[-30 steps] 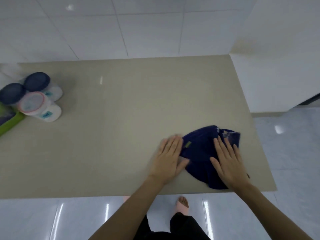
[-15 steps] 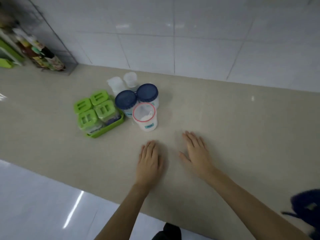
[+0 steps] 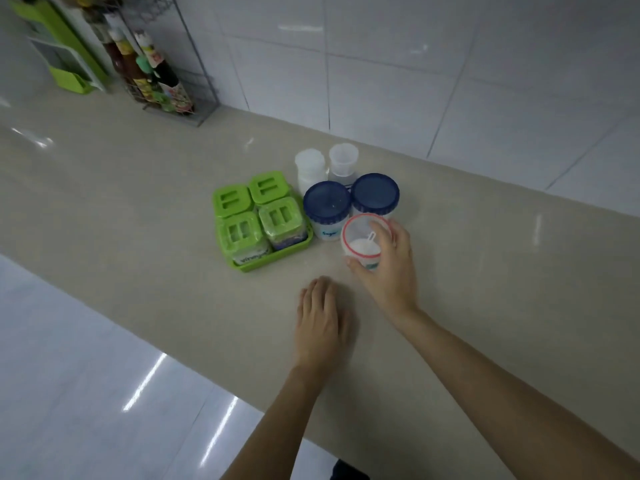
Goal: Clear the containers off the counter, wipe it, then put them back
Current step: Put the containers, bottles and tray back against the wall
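On the beige counter [image 3: 485,289] stands a cluster of containers. My right hand [image 3: 388,268] wraps around a red-rimmed clear jar [image 3: 360,239] holding white powder and a small scoop. Behind it are two blue-lidded jars [image 3: 327,202] [image 3: 375,194] and two small white translucent cups [image 3: 310,166] [image 3: 343,159]. To their left, a green tray [image 3: 277,258] carries several green-lidded spice jars [image 3: 242,233]. My left hand [image 3: 320,320] lies flat on the counter, palm down, just in front of the jars and holding nothing.
A wire rack with sauce bottles [image 3: 152,74] stands at the back left against the tiled wall, beside a green holder [image 3: 65,60]. The counter's front edge runs diagonally, with glossy white floor [image 3: 86,393] below it.
The view has swung left from the blue cloth to the containers. Both hands left the cloth; the right hand reached forward and closed around the red-rimmed jar, while the left settled flat.
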